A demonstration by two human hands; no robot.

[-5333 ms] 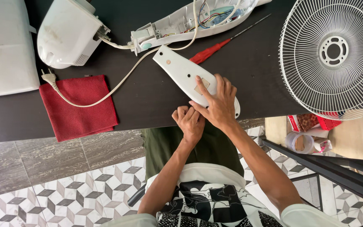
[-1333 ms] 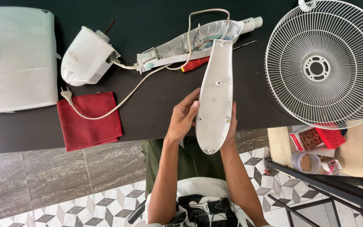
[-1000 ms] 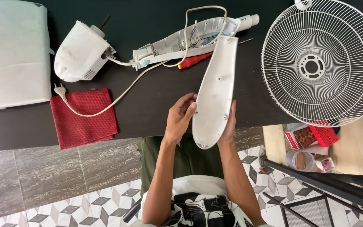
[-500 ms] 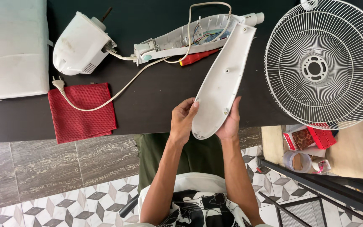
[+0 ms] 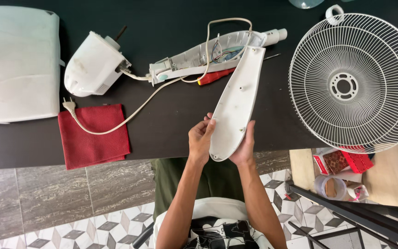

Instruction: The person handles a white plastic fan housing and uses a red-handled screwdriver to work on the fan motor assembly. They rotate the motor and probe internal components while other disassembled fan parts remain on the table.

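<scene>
Both hands hold a long white plastic cover [image 5: 238,101] by its rounded near end, above the front edge of the black table [image 5: 171,133]. My left hand [image 5: 201,138] pinches its left rim and my right hand [image 5: 244,146] cups its right side. The cover's narrow far tip reaches the open white fan-stand housing [image 5: 194,57], whose coloured wires show inside. A red-handled screwdriver [image 5: 215,76] lies just under that housing. A white cord [image 5: 130,117] runs from the housing to a plug on a red cloth [image 5: 93,136].
A white fan motor unit [image 5: 93,69] sits left of the housing. A large white plastic base [image 5: 17,64] fills the far left. A round white wire fan guard [image 5: 353,85] overhangs the table's right edge. Small boxes and a jar [image 5: 342,166] stand below on a wooden surface.
Earlier the cover lay flat on the table under my right hand. Both hands have since lifted it, turned it lengthwise and swung its far tip right, up to the open housing.
</scene>
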